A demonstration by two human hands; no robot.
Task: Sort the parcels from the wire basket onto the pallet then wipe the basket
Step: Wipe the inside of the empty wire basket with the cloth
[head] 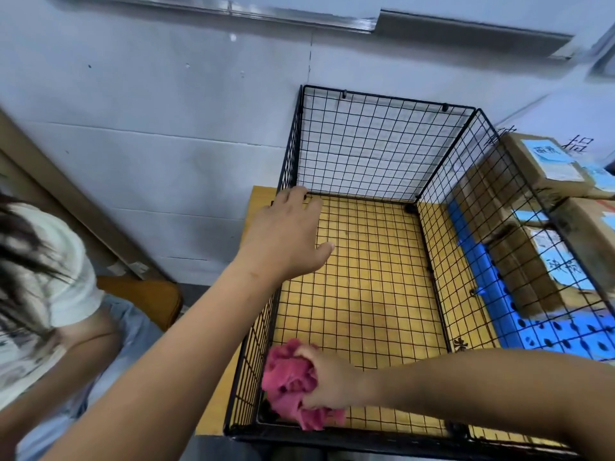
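Pale wall (159,134) behind, yellow tabletop (263,194) underneath, showing through the mesh. Lowest in frame: right hand (327,382) clenched around a bunched pink cloth (291,380), pressed into the near-left bottom corner of the wire basket (382,104), so wiping looks under way, probably starting at a corner where dirt collects. Arm entering from lower right over the near rim, with open floor grid ahead for strokes toward centre frame. Further up, left hand (286,231) relaxed and holding nothing, fingers resting at the top edge of the left wall, apparently bracing the light cage against sliding. Basket empty of parcels; sorting judged done. Right of frame, seen through the right mesh wall: brown parcels (532,261) with blue labels stacked on the blue pallet (545,331), just beside the basket. Right side tight against that stack, back wall near the room wall. Another person's sleeve (60,261) at far left.
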